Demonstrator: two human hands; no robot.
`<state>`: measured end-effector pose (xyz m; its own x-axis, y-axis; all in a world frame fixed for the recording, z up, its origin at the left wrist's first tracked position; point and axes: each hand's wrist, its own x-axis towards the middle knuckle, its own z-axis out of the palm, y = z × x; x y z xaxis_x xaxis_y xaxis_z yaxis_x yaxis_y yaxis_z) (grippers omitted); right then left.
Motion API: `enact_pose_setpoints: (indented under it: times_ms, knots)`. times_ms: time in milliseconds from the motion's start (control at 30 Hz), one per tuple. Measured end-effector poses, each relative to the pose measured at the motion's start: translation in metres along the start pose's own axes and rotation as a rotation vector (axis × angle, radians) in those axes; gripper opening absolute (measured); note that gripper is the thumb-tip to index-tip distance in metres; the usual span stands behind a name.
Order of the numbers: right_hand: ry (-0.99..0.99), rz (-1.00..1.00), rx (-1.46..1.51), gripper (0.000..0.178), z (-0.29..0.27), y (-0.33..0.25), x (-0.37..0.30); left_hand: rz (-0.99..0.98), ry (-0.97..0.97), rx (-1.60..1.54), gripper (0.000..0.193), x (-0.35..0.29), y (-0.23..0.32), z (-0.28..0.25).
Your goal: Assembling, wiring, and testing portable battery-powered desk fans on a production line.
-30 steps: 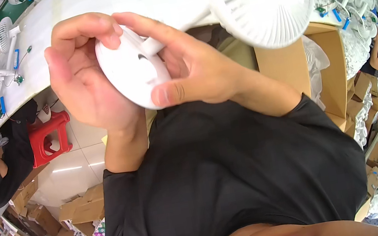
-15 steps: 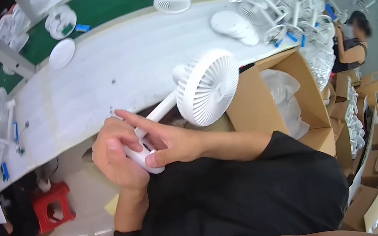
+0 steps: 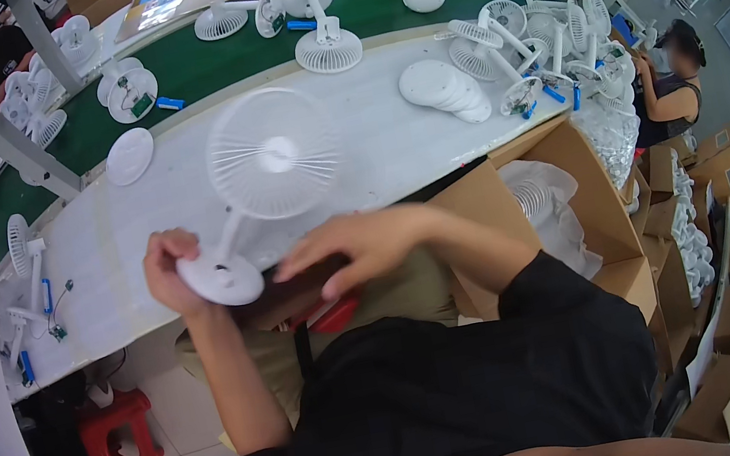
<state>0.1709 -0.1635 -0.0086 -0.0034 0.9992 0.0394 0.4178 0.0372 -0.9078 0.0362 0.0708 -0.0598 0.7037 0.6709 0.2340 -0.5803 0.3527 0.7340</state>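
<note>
My left hand (image 3: 173, 272) grips the edge of the round base of a small white fan (image 3: 226, 280). The fan tilts over the near edge of the table, its round caged head pointing away and slightly smeared by motion. My right hand (image 3: 359, 247) is off the fan, to the right of its base, fingers apart and holding nothing. On the table beyond lie a white round disc (image 3: 130, 157) and a stack of similar discs (image 3: 443, 89).
A cardboard box (image 3: 602, 215) with plastic-wrapped white parts stands to the right. Fans with blue cells crowd the table's right end (image 3: 539, 51). A green belt (image 3: 209, 65) carrying fans runs behind. A red stool (image 3: 118, 433) is at lower left; a person (image 3: 674, 85) works at right.
The fan has swung left and away from me, its base turned up toward me. My right hand has let go of it; my left hand has shifted to the base's edge.
</note>
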Motion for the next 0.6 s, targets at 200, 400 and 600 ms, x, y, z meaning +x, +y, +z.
enact_pose_setpoints:
  times_ms: [200, 400, 600]
  knots:
    - [1.136, 0.086, -1.32, 0.041, -0.171, 0.111, 0.06, 0.091, 0.253, -0.109, 0.025, 0.01, 0.016, -0.066]
    - [1.192, 0.451, -0.607, 0.041, -0.236, 0.174, 0.084, 0.093, 0.21, -0.043, 0.024, 0.012, 0.012, -0.079]
    - [1.457, 0.401, -0.596, 0.033, -0.182, 0.16, 0.05, 0.097, 0.225, -0.105, 0.023, 0.016, 0.01, -0.077]
